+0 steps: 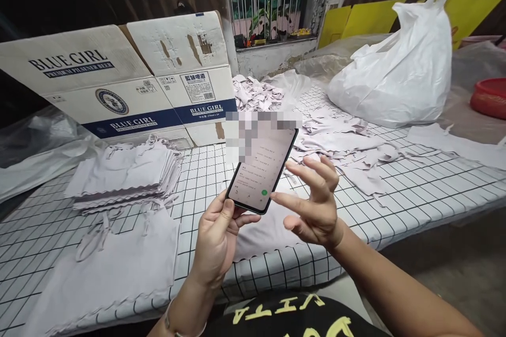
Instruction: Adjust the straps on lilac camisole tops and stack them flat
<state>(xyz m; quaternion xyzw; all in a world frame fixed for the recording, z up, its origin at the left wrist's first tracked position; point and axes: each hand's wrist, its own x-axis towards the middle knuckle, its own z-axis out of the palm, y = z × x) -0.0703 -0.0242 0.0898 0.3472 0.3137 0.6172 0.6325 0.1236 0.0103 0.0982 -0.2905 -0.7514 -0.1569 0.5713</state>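
A smartphone with a lit, pale screen is tilted above the table in front of me. My left hand grips its lower left corner, thumb on the front edge and fingers behind. Beside the phone's lower right side is my right hand, fingers spread, the index fingertip close to a green round button on the screen; whether it touches, I cannot tell. Under the hands lies a pale lilac garment piece, partly covered. To the left are a stack of folded lilac tops and a spread-out strappy top.
A Blue Girl beer carton stands at the back left. Lilac fabric pieces lie loose behind the phone, with a fuller heap beyond. A white plastic bag and a red basin are at the right. A checked cloth covers the table.
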